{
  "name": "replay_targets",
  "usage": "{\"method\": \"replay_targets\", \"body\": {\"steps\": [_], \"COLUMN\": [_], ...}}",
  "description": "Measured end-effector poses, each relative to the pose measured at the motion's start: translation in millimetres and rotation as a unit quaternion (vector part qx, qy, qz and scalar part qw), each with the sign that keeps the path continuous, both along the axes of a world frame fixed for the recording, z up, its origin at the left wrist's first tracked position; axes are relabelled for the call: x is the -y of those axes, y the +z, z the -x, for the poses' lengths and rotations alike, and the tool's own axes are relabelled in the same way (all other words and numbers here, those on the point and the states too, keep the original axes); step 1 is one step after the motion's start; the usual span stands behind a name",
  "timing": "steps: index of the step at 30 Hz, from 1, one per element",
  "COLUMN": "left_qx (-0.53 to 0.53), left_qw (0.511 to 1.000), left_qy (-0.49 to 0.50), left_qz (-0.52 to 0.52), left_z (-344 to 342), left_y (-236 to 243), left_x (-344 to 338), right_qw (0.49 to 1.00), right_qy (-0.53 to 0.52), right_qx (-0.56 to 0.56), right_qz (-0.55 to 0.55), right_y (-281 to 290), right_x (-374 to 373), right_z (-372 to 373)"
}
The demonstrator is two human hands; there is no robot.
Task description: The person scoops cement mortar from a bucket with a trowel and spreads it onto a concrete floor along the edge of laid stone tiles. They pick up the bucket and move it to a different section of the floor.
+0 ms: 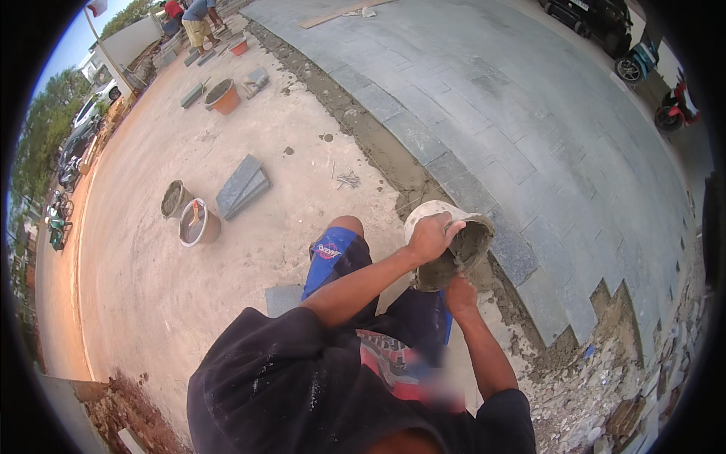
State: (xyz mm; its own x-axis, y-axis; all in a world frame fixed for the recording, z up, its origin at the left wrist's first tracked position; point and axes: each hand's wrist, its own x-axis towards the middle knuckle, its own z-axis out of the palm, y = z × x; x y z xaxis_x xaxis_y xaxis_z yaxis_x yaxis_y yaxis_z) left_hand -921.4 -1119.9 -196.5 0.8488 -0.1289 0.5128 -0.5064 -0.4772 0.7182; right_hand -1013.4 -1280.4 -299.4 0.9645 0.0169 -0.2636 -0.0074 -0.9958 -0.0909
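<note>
Grey stone paving (499, 113) covers the right; its bordering mortar strip (380, 144) lies bare and its jagged near edge looks unfinished. Near the strip, a mortar-lined bucket (432, 209) tilts, long axis slanting, mouth toward lower right; the left hand (431, 240) clasps its rim, the right hand (459, 293) curls below, grip unclear.

Held bucket (423, 215), 3 o'clock: pale, plastic-looking, crusted with rough grey mortar (473, 240)
Mortar strip (382, 147), 12 o'clock: coarse, lumpy, matt
Laid paving (484, 98), 1 to 2 o'clock: stone-like, matt, fairly smooth
Slab stack (242, 187), between 9 and 10 o'clock: stone-looking, flat, matt
Ground (136, 257), 9 o'clock: dusty, concrete-like
Shirt (265, 371), 7 o'clock: matt black cloth
Rubble (590, 401), 4 o'clock: jagged, rough
</note>
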Motion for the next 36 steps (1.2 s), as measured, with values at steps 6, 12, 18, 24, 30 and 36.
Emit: {"method": "replay_targets", "body": {"steps": [6,12,18,24,30,36], "left_qx": [0.004,0.021,-0.11,-0.148,-0.124,-0.135], "left_qw": [1.0,0.983,0.971,0.972,0.985,0.989], "left_qy": [-0.012,-0.181,-0.212,-0.18,-0.084,0.003], "left_qz": [-0.01,-0.023,-0.012,0.026,0.082,0.067], "left_z": [16.5,41.3,42.6,24.4,7.1,-0.9], "left_y": [-9.1,27.2,34.9,9.4,-23.5,-42.0], "left_x": [6.5,46.3,50.2,50.5,56.7,42.7], "right_qw": [0.997,0.935,0.788,0.636,0.628,0.664], "right_qy": [-0.059,-0.116,-0.188,-0.185,-0.193,-0.235], "right_qx": [-0.002,-0.186,-0.248,-0.241,-0.199,-0.159], "right_qz": [-0.05,-0.279,-0.531,-0.709,-0.727,-0.692], "right_y": [71.3,80.4,51.3,16.6,28.1,36.7], "right_x": [54.1,97.1,95.7,64.8,80.4,127.0], "right_z": [-5.4,9.0,50.4,63.7,76.5,106.9]}}
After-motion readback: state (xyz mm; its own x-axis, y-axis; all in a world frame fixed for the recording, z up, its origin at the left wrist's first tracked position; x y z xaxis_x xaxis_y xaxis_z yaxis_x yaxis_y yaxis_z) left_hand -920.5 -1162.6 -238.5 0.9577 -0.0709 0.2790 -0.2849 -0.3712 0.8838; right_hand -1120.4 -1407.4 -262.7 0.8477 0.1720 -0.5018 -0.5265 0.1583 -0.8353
